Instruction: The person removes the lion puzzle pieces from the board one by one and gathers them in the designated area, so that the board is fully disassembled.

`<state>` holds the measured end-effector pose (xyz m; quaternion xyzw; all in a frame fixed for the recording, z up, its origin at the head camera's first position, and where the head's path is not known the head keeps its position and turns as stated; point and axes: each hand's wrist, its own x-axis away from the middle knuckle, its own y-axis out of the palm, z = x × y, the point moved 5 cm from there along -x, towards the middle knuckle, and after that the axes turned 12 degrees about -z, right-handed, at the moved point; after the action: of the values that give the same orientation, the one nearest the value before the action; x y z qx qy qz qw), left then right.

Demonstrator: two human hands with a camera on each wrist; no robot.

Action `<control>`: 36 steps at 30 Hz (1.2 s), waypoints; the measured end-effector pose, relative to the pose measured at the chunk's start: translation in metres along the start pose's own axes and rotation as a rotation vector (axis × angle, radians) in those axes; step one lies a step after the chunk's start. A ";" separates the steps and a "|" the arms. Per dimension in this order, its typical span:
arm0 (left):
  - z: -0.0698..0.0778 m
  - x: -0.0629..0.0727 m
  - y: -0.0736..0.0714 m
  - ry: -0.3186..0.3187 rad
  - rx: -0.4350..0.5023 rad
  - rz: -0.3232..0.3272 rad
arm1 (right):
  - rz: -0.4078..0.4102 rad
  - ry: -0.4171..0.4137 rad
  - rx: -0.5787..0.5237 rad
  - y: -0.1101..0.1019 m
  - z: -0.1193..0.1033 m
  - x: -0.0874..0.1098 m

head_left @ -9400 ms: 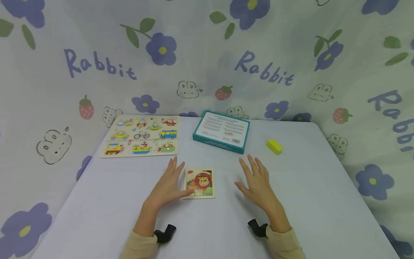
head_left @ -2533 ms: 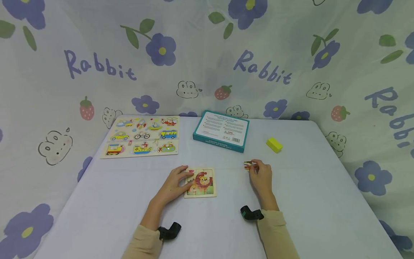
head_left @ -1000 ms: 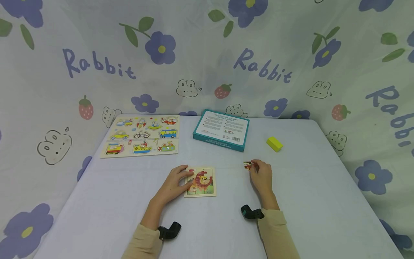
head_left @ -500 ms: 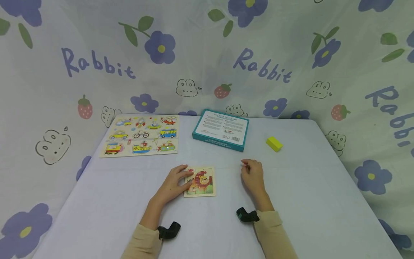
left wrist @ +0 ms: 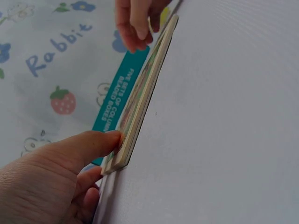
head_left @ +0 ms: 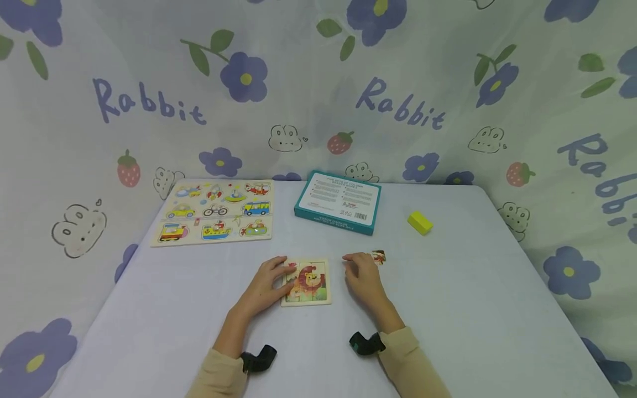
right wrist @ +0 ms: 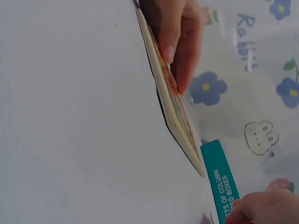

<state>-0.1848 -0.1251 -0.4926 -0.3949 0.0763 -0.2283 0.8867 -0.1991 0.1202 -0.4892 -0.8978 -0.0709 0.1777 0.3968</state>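
Note:
A small wooden lion jigsaw puzzle (head_left: 311,282) lies on the white tablecloth; pale bare wood shows along its top right. My left hand (head_left: 264,284) rests on its left side, the thumb (left wrist: 105,141) on the face near a corner and other fingers at the edge. My right hand (head_left: 365,279) is just right of the puzzle, apart from it, fingers loosely bent downward, nothing visible in them. Behind that hand a loose printed puzzle piece (head_left: 379,257) lies on the cloth, partly hidden; whether it is one piece or more I cannot tell.
At the back left lies a wooden vehicle peg puzzle (head_left: 216,213). A teal and white box (head_left: 338,202) lies at the back middle, with a yellow block (head_left: 420,223) to its right. A patterned curtain (head_left: 298,83) hangs behind the table.
The once full puzzle now has bare wood at top right. My left hand came to rest on it. My right hand let go of the loose piece and moved left toward the puzzle.

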 end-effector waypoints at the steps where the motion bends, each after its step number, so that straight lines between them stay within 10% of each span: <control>1: 0.000 0.000 0.001 -0.002 -0.003 -0.001 | -0.015 0.002 -0.006 0.003 -0.003 0.000; 14: 0.001 0.003 0.004 0.000 -0.031 -0.014 | -0.112 -0.121 -0.003 0.031 -0.035 0.002; 36: 0.001 0.003 0.004 0.001 -0.039 0.001 | -0.058 -0.124 0.094 0.037 -0.039 -0.002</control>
<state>-0.1799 -0.1234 -0.4945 -0.4121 0.0814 -0.2264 0.8788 -0.1867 0.0680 -0.4923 -0.8630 -0.1129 0.2247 0.4383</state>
